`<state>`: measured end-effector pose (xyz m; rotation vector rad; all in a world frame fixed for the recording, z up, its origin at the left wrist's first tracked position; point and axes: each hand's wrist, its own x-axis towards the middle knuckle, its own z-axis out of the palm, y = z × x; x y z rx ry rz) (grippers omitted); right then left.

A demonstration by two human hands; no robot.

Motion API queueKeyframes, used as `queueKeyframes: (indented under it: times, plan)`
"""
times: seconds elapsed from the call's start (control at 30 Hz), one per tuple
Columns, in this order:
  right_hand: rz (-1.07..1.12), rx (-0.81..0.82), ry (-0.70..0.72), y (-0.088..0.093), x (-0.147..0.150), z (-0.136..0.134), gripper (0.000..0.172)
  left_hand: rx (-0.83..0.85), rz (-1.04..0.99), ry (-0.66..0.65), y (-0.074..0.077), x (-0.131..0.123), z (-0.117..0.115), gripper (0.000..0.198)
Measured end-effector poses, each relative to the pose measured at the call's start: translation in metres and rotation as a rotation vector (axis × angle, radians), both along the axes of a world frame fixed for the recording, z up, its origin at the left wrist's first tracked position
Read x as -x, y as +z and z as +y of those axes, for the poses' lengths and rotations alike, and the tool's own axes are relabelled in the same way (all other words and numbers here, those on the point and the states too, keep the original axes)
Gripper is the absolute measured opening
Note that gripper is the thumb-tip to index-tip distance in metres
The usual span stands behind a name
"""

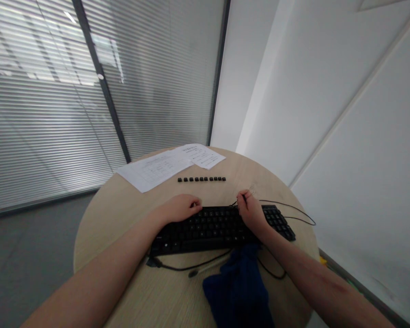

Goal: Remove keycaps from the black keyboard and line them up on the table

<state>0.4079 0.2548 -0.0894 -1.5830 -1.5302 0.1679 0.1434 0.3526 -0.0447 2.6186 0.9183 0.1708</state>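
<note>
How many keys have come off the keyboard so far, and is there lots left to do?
About ten black keycaps already sit in a neat row on the round table, beyond the keyboard. Right now the left hand steadies the keyboard's far edge, while the right hand pinches a thin tool at its top row. Most keys still look in place, so plenty remains.

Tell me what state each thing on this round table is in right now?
keyboard: flat on the table, top row partly bare.
keycaps: off the keyboard, lined up in one row.
papers: two sheets, flat, overlapping.
blue cloth: crumpled, at the near edge.
cable: loose, looping right of the keyboard.
left hand: resting on the keyboard's upper edge.
right hand: pinching a small tool above the keys.
</note>
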Motion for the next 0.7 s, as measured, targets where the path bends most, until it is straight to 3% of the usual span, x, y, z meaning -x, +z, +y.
queueKeyframes:
  times: [0.13,0.37,0.53,0.7]
  plan:
    - [0.069,-0.016,-0.002,-0.001,0.001,-0.001,0.027,-0.003,0.018,0.003,0.0,0.0,0.0,0.033]
    - [0.422,-0.066,-0.057,0.003,0.002,0.003,0.032,-0.03,0.048,0.008,0.002,0.001,-0.001,0.033]
    - [0.338,-0.07,0.039,0.002,0.004,0.0,0.028,-0.072,0.023,0.023,0.004,-0.001,-0.006,0.027]
    - [0.119,-0.107,0.199,0.005,0.004,-0.012,0.02,-0.15,-0.089,0.033,0.012,-0.012,-0.027,0.021]
